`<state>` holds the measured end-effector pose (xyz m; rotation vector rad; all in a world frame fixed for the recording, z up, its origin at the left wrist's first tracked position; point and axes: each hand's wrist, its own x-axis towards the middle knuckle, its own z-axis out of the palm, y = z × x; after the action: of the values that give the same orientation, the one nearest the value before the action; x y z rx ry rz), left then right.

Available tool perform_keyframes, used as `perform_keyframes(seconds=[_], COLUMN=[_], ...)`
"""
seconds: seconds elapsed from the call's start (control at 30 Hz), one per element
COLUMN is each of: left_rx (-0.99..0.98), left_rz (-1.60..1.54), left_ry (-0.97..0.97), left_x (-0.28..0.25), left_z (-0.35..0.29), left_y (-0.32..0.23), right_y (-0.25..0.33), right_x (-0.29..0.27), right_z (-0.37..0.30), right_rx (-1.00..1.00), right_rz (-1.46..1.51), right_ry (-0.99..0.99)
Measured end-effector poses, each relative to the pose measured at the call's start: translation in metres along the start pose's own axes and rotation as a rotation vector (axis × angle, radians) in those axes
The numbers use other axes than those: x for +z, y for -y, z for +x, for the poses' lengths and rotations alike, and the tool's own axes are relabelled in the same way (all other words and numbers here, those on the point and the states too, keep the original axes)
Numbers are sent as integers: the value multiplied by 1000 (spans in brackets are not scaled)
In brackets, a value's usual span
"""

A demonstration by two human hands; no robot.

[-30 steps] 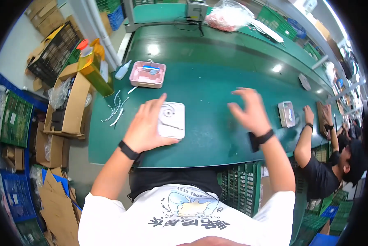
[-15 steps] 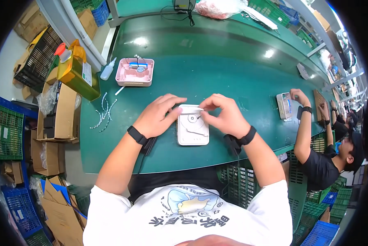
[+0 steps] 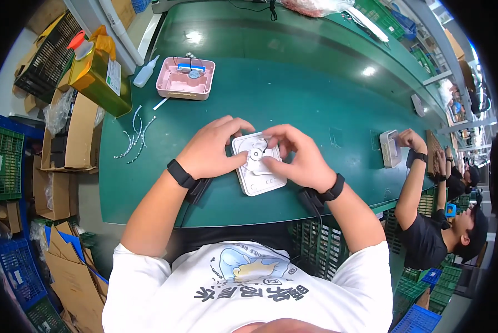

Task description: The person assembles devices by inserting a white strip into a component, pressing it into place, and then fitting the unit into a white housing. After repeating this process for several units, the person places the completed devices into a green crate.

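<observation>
A shallow white plastic housing (image 3: 256, 186) with rounded corners lies tilted on the green table in front of me, a round hub (image 3: 256, 155) and thin white inner pieces on its face. My left hand (image 3: 211, 151) closes on its left side, thumb on the face near the hub and fingers at the far edge. From the right, my right hand (image 3: 303, 158) curls over the far right part, thumb and fingers bent round the housing and its inner pieces. What lies under the right fingers is partly hidden.
A pink open case (image 3: 185, 91) with a blue part and wires sits at the far left, near a squeeze bottle (image 3: 146, 72) and a yellow-green can (image 3: 102, 80). Twisted white cords (image 3: 137, 136) lie on the left. At right, a co-worker's hand (image 3: 412, 140) touches another white case (image 3: 389, 149).
The housing has turned so that its far end points to the left. My left thumb has come onto its face, and my right hand has closed further over its right side.
</observation>
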<state>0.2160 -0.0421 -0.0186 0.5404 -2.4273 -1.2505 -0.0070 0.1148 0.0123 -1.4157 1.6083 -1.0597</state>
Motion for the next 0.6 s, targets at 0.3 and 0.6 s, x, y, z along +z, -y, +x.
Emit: perform_keyframes(seconds=[0.3,0.6], left_rx=[-32,-62], left_rz=[-9,-26], left_ry=[36,52], left_x=[-1,-5], left_z=[0,-1], left_y=[8,9], right_y=[-8,-20], right_x=[13,7], right_z=[3,4], right_rx=[-138,-212], right_rz=[-169,-239], right_ry=[-143,-75])
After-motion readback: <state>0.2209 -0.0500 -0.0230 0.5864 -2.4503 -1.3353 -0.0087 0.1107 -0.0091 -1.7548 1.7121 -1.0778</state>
